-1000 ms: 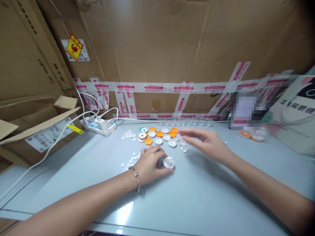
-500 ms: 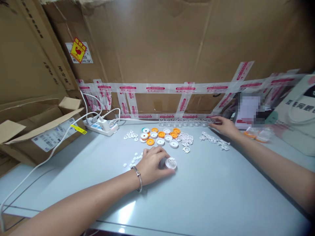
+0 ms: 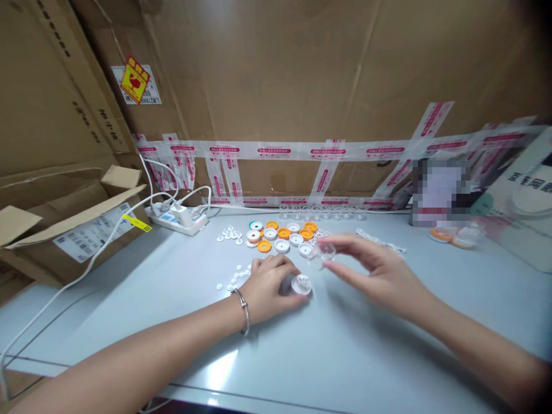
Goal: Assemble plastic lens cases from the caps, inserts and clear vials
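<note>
My left hand (image 3: 273, 290) rests on the table with thumb and fingers around a small white round part (image 3: 301, 284), which has a ribbed piece on top. Just up and to the right, my right hand (image 3: 371, 270) pinches a clear plastic cup (image 3: 323, 254), somewhat blurred. Behind the hands lie white and orange round rings (image 3: 283, 233). White openwork pieces (image 3: 321, 234) are partly hidden by the clear cup and my right fingers. Small white caps (image 3: 233, 282) lie left of my left hand, and more caps (image 3: 230, 234) sit farther back.
A row of clear cups (image 3: 323, 213) stands along the big cardboard box (image 3: 267, 75). A power strip (image 3: 185, 223) with cables and an open carton (image 3: 81, 221) are at the left. Orange and clear pieces (image 3: 457, 237) lie at the right.
My right hand has come from the right end of the cup row toward my left hand, now with a clear cup in its fingers. My left hand has barely moved.
</note>
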Motion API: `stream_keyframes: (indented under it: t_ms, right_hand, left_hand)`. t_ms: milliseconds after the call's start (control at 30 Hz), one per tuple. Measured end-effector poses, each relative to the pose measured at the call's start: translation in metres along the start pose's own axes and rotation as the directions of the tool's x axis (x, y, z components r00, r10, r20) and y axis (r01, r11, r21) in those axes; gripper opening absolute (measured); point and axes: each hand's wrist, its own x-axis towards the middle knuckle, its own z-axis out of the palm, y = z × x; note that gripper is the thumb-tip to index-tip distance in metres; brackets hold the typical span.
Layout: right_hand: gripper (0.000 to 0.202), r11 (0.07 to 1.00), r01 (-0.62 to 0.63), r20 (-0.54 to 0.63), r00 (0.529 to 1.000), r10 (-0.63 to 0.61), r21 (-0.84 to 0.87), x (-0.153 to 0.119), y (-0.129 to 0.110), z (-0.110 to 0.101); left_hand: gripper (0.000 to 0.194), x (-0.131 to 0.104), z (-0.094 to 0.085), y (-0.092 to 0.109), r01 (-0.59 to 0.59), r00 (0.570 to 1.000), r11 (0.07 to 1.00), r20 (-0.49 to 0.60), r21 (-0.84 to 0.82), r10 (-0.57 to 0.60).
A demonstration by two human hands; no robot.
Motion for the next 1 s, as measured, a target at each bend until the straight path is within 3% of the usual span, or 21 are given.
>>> stream_keyframes:
  t_ms: [167, 467, 700, 1000]
  right_hand:
    - [0.029, 0.997, -0.044, 0.093, 0.995, 0.038, 0.065, -0.014, 0.007, 0.027]
    - [0.031, 0.996, -0.005, 0.152, 0.988, -0.009, 0.092, -0.015, 0.009, 0.035]
    - [0.028, 0.995, 0.034, 0.188, 0.981, -0.051, 0.096, -0.017, 0.014, 0.035]
    - [0.028, 0.996, 0.031, 0.211, 0.976, -0.047, 0.079, -0.017, 0.018, 0.037]
  left_hand:
    - [0.035, 0.000, 0.002, -0.001, -0.010, 1.000, 0.999, -0.003, 0.032, 0.010]
    - [0.028, 0.001, 0.002, 0.002, -0.003, 1.000, 0.999, 0.006, 0.033, 0.003]
    - [0.038, 0.001, 0.001, 0.002, 0.010, 1.000, 0.999, 0.022, 0.036, -0.011]
    - [0.035, 0.002, 0.002, 0.001, 0.009, 1.000, 1.000, 0.028, 0.023, -0.010]
